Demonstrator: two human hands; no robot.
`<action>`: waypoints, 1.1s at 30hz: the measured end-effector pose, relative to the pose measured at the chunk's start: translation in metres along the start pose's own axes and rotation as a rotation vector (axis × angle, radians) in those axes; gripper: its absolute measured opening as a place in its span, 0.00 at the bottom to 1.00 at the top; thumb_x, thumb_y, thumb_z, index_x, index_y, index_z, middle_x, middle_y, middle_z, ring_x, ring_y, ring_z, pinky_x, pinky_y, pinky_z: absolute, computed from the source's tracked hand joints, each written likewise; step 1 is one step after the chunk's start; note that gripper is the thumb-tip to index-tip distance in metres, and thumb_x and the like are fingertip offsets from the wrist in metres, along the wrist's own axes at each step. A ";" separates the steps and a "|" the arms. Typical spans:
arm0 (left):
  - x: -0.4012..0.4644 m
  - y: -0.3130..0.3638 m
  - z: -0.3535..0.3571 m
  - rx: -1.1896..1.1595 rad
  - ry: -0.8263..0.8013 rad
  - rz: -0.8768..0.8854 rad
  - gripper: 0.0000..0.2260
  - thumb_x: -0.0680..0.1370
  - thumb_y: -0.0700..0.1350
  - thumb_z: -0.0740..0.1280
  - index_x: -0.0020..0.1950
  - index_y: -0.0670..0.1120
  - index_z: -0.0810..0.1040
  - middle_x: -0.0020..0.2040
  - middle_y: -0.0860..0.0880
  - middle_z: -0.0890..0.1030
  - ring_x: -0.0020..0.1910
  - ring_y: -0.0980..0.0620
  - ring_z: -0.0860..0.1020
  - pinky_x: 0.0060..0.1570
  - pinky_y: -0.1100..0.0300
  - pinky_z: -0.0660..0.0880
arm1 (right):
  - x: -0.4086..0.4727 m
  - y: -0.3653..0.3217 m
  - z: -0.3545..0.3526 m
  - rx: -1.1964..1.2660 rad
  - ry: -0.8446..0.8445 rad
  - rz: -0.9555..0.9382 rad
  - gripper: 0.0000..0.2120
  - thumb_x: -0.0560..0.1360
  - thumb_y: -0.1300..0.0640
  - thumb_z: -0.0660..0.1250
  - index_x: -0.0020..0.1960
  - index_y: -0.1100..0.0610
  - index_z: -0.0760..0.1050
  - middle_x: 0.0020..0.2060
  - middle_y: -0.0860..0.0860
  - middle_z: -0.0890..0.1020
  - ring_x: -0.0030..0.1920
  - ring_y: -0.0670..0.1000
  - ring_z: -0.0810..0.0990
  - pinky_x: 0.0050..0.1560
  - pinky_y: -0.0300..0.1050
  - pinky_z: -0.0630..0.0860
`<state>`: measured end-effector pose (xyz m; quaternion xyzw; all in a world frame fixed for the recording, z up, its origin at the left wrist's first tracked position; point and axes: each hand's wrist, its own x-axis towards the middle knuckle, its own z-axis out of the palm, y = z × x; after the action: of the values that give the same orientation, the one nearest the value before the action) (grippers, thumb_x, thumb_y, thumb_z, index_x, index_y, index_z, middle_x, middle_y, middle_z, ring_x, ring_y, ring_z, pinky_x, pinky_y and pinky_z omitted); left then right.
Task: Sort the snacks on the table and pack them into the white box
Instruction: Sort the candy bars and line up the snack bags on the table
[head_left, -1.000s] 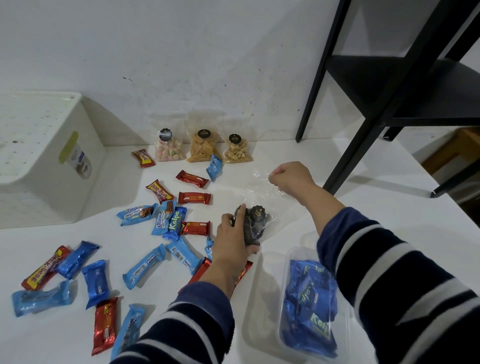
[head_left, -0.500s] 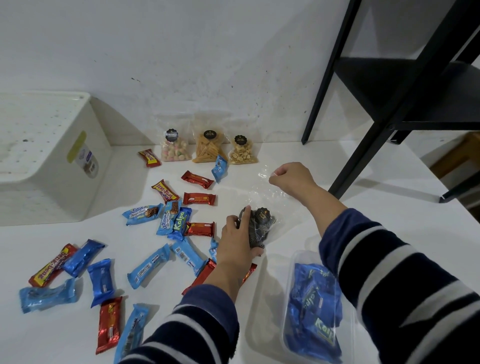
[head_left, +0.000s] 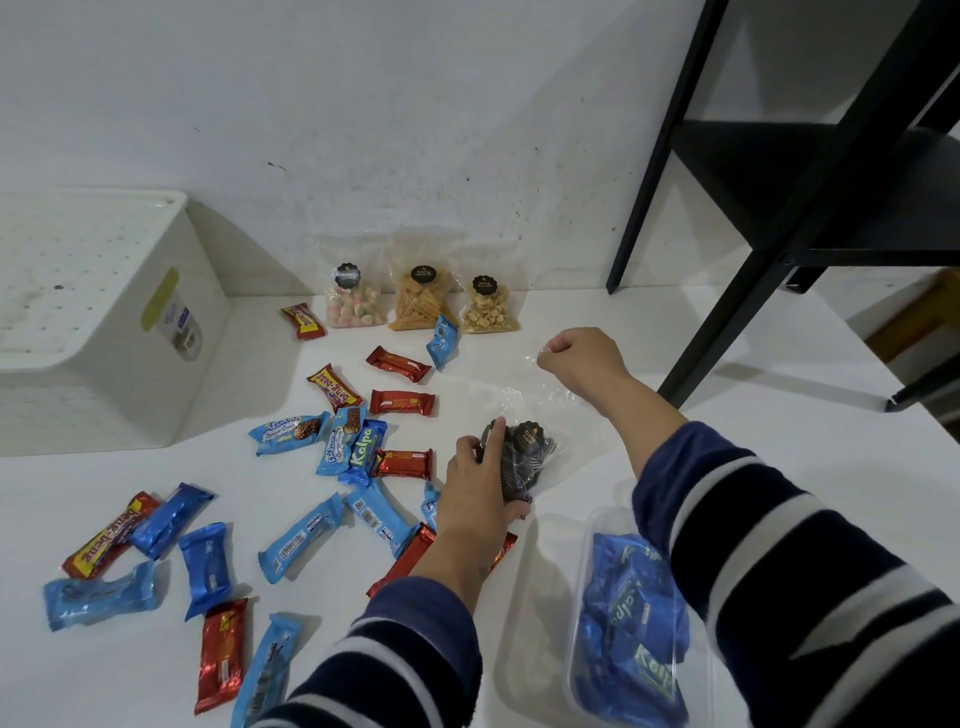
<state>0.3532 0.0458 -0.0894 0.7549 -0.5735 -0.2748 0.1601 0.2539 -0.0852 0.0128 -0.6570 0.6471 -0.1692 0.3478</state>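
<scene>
Unmoved, both hands (head_left: 480, 480) grip the cookie bag (head_left: 524, 457).

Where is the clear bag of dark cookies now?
In the head view, the clear bag of dark cookies lies mid-table, gripped by the left hand, right of the red wrapped bar.

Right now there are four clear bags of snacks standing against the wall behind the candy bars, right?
Not quite. The head view shows three clear bags standing against the wall, not four: one of pastel puffs, one of yellow sticks and one of nuts. They do stand behind the candy bars.
</scene>
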 end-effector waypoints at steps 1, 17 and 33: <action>0.000 0.000 0.000 -0.002 -0.001 -0.002 0.46 0.71 0.52 0.74 0.77 0.58 0.44 0.72 0.47 0.58 0.70 0.46 0.65 0.67 0.51 0.68 | 0.000 -0.001 0.001 0.000 -0.005 0.005 0.04 0.72 0.56 0.66 0.39 0.52 0.76 0.48 0.52 0.83 0.47 0.53 0.79 0.53 0.50 0.78; 0.001 0.001 -0.001 -0.002 -0.013 -0.010 0.46 0.71 0.52 0.74 0.77 0.58 0.43 0.71 0.47 0.58 0.69 0.46 0.65 0.67 0.51 0.69 | 0.001 -0.002 -0.008 -0.148 -0.135 0.035 0.15 0.71 0.58 0.66 0.29 0.55 0.64 0.28 0.50 0.66 0.30 0.51 0.65 0.32 0.44 0.64; 0.006 0.035 -0.022 -0.111 0.308 0.013 0.23 0.74 0.62 0.65 0.64 0.52 0.70 0.65 0.47 0.67 0.65 0.47 0.66 0.62 0.50 0.71 | -0.013 0.032 -0.023 -0.205 0.009 0.018 0.11 0.73 0.63 0.63 0.50 0.61 0.83 0.51 0.53 0.84 0.52 0.54 0.81 0.54 0.47 0.80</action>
<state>0.3405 0.0278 -0.0537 0.7743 -0.5312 -0.1858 0.2894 0.2137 -0.0752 0.0097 -0.6826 0.6684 -0.1019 0.2774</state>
